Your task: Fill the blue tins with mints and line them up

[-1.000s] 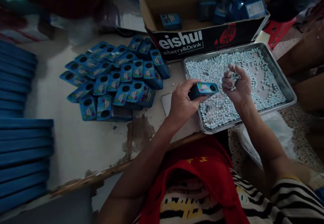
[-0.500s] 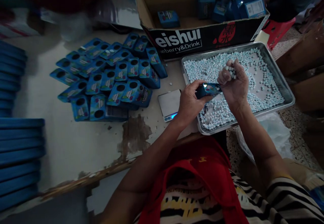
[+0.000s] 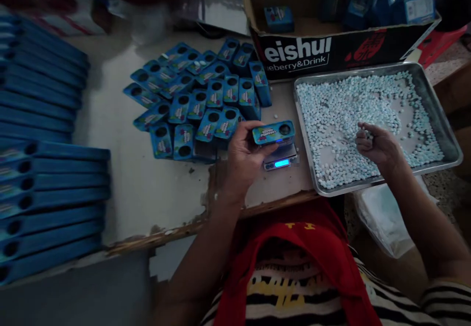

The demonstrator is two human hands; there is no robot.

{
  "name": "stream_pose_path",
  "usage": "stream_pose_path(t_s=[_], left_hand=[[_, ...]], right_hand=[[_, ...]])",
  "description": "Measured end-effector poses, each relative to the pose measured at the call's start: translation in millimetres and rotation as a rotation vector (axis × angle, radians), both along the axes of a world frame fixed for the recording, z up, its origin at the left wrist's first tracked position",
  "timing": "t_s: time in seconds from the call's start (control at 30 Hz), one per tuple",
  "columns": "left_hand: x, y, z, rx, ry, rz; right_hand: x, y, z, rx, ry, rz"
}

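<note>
Probably weighing, gripping blue box (image 3: pixel 270 133) at scale (image 3: pixel 281 163) with left fingers (image 3: pixel 268 150), can't tell load in curled right fingers (image 3: pixel 364 142), needs gentle let-go.

The one camera is worn on the head and looks forward and down. The red apron (image 3: pixel 301 225) is close to it, at the bottom middle. The hands (image 3: pixel 241 159) (image 3: pixel 382 149) are farther out, halfway up, and the big box (image 3: pixel 338 56) is farther still, at the top right.
</note>
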State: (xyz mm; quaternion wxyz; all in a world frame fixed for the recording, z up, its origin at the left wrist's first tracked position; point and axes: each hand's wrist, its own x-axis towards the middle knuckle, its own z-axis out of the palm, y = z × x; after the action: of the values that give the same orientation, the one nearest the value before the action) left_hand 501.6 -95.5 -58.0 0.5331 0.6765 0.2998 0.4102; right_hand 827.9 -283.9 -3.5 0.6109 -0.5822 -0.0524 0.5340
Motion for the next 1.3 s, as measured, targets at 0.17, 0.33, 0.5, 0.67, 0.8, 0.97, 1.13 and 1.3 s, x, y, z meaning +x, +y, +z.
stream_pose_path(t_s=[0.17,0.33,0.5,0.67,0.8,0.97,1.13,1.3], left_hand=[[-9,4,-23.3,-0.077,-0.015,0.0],[-22,-4,-24.6,0.026,-0.049,-0.037],[-75,-20,-5.6,0.153,0.054,0.118],[-99,-31,18.9,0.373,0.235,0.234],[-91,-32,24.9,0.476,0.241,0.302],[-76,-31,27.8,0.542,0.242,0.283],[-69,-27,30.9,0.553,0.229,0.253],[-65,-27,13.6,0.351,0.166,0.193]], right_hand=[[-14,21,17.6,-0.082,0.006,0.061],[-28,28,36.6,-0.096,-0.07,0.037],[-31,17,33.7,-0.167,-0.128,-0.078],[-23,16,19.2,-0.178,-0.075,-0.022],[-27,27,17.4,-0.119,-0.135,0.131],[-49,58,29.4,0.004,-0.131,0.245],[-60,84,38.0,0.03,-0.127,0.252],[-70,88,40.3,0.019,-0.231,0.313]])
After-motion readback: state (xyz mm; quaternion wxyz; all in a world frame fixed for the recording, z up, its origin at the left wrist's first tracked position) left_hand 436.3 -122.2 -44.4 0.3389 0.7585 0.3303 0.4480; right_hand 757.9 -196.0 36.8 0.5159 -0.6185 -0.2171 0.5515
